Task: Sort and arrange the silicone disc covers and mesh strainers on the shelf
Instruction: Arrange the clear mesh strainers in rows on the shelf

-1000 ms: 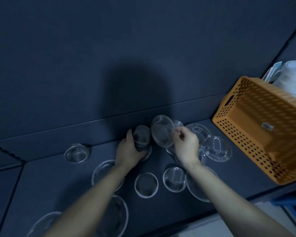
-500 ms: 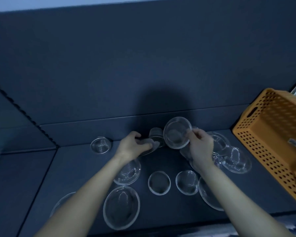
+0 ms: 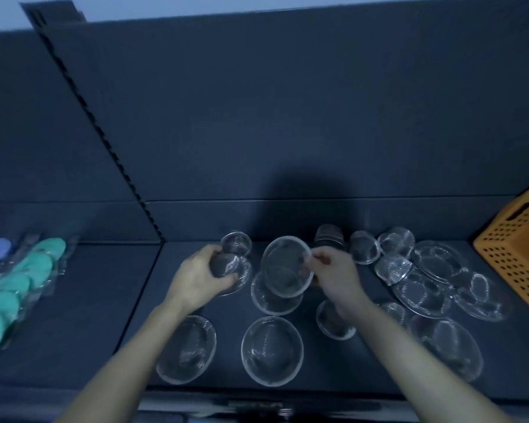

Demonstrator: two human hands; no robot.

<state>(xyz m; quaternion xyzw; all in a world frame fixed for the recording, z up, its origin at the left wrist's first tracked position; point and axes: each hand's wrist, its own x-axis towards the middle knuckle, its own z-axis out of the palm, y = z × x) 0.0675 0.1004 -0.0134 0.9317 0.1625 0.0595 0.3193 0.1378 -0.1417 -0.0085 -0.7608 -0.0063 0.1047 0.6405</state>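
Note:
Several round mesh strainers lie scattered on the dark shelf [image 3: 89,315]. My left hand [image 3: 197,277] grips a small mesh strainer [image 3: 231,268] near the back, beside another small strainer [image 3: 235,244]. My right hand [image 3: 333,277] pinches the rim of a medium mesh strainer [image 3: 284,265] and holds it tilted above a strainer lying flat [image 3: 272,302]. Two large strainers [image 3: 272,351] [image 3: 187,349] sit near the front edge. Bagged green and purple silicone disc covers [image 3: 13,288] lie in the left compartment.
An orange perforated basket [image 3: 519,257] stands at the far right. A pile of strainers [image 3: 434,279] fills the space between it and my right hand. A notched divider [image 3: 104,132] separates the left compartment. The shelf's front edge runs along the bottom.
The view has swung left, bringing the disc covers into sight. My left hand has moved left with its small strainer towards the lone one. My right hand still holds the medium strainer.

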